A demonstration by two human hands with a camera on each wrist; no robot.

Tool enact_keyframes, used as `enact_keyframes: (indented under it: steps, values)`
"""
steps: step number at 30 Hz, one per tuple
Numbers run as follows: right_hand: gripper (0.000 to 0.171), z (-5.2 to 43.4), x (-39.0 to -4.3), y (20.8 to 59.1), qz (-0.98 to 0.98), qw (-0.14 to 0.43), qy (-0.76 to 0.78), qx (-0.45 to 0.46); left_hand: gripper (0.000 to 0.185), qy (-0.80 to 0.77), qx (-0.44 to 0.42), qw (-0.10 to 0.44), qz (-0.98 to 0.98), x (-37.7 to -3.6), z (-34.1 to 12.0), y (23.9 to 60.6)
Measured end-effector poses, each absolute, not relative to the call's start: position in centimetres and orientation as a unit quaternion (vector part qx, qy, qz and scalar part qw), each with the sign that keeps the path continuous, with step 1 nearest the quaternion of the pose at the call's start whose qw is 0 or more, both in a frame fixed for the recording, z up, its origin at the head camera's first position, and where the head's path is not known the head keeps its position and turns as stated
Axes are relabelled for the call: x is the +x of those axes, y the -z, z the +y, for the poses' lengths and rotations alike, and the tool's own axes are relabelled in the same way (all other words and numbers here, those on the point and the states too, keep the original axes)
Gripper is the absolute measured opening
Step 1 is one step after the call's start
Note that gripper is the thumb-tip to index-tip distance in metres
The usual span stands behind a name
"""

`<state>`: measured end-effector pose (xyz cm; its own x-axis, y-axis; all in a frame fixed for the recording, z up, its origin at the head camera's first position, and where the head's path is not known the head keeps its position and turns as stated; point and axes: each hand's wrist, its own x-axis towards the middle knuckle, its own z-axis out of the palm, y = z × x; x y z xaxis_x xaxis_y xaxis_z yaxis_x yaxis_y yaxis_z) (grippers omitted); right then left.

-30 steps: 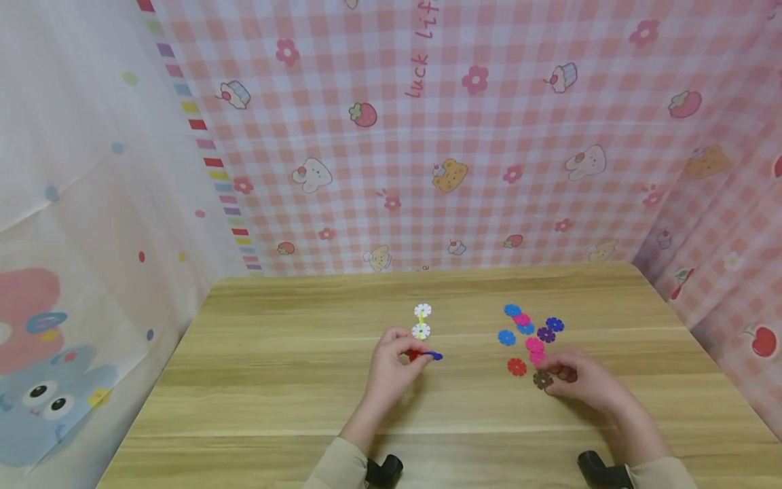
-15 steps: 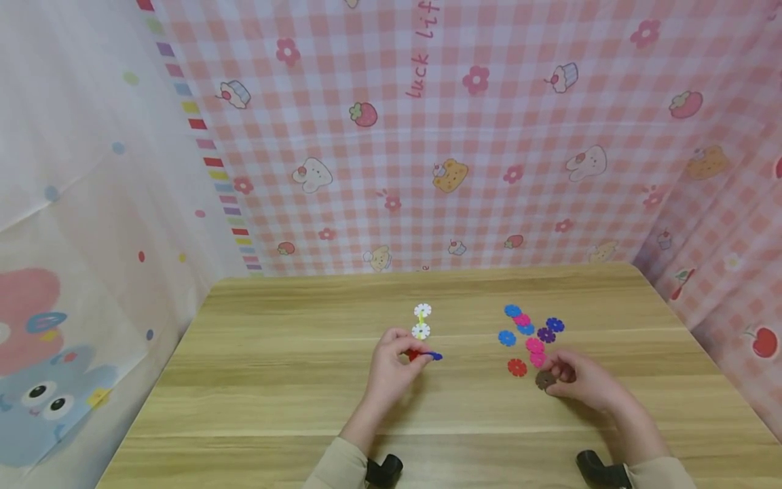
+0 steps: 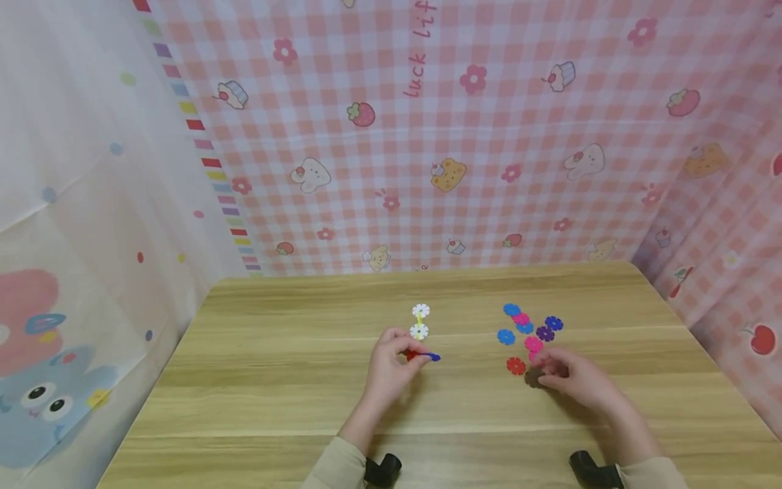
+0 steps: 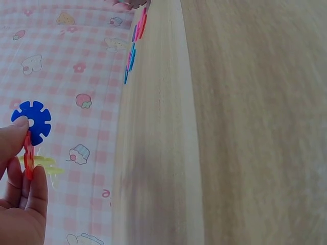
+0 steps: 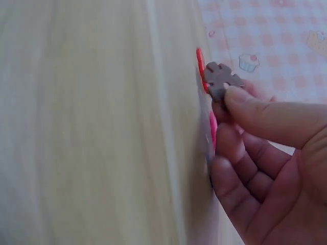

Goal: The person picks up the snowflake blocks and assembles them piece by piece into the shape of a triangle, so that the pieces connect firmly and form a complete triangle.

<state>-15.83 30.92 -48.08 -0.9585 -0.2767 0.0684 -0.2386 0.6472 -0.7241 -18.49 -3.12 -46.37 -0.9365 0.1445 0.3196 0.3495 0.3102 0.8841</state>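
While the right hand (image 3: 577, 380) pinches a brown snowflake disc (image 5: 220, 79) between thumb and curled fingers, left hand (image 3: 391, 367) pinching the joined red-and-blue discs (image 4: 31, 125), table (image 3: 275, 380) beneath.

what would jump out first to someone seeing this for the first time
First the loud pink gingham backdrop with cupcakes and strawberries, filling the space behind the wooden table. Then the cluster of bright flower-shaped discs right of the table's middle, where the right hand pinches a brown disc. The left hand near the middle holds a small assembly of joined discs: a blue disc on a red one, with white and yellow pieces beyond.
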Motion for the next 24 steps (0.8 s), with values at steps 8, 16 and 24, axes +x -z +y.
enact_keyframes:
  steps: [8, 16, 24]
  values:
    - [0.020, 28.2, -16.2, 47.2, 0.867, 0.071, 0.474, -0.139, 0.013, 0.556, -0.155, 0.090, -0.812, -18.5, -3.0, 46.4]
    - [0.020, 24.9, -17.0, 47.0, 0.826, 0.078, 0.536, -0.158, 0.012, 0.559, -0.161, 0.088, -0.809, -18.3, -2.8, 46.5]
    - [0.017, 21.7, -16.9, 46.5, 0.796, 0.078, 0.582, -0.147, 0.011, 0.555, -0.159, 0.090, -0.812, -18.1, -2.5, 46.5]
